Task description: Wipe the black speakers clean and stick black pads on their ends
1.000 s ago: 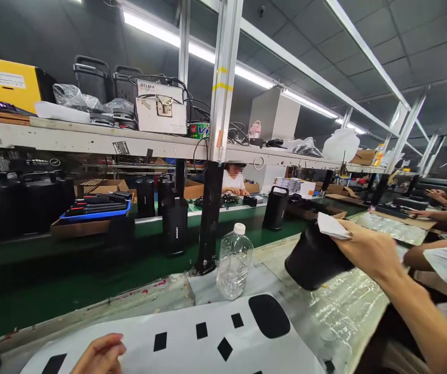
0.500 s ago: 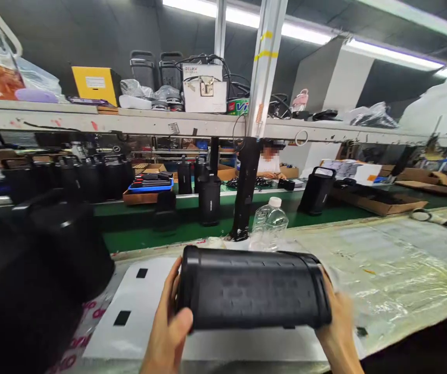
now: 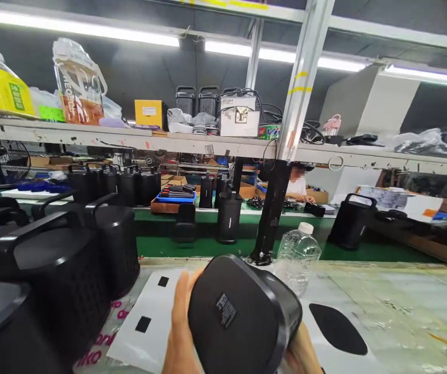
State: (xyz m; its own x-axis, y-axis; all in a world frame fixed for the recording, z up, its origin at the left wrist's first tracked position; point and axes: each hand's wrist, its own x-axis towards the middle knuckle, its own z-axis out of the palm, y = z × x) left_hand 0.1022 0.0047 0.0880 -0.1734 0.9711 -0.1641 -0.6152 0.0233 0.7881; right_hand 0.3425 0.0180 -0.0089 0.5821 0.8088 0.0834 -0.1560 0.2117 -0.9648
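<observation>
A black portable speaker [image 3: 239, 317] is held up in front of me, its flat end with a small printed label [image 3: 226, 310] turned toward me. My left hand [image 3: 184, 317] wraps its left side, the fingers running along the edge. At its lower right, my right hand [image 3: 303, 348] grips it, the fingers partly hidden behind the body. Under the speaker lies a white sheet [image 3: 145, 296] with two small black squares. A black rounded pad [image 3: 338, 328] rests on the right part of the bench.
Several black speakers with handles [image 3: 59, 265] crowd the left side. A clear plastic bottle [image 3: 299, 254] stands behind the held speaker, near a black post [image 3: 272, 213]. Beyond runs a green conveyor [image 3: 157, 249] with more speakers. A loaded shelf [image 3: 176, 143] crosses above; a person [image 3: 299, 187] sits opposite.
The speaker has turned from lying sideways, long side toward me, to showing its labelled end. Both hands have turned with it. The view has shifted left and up, and the black pad now shows.
</observation>
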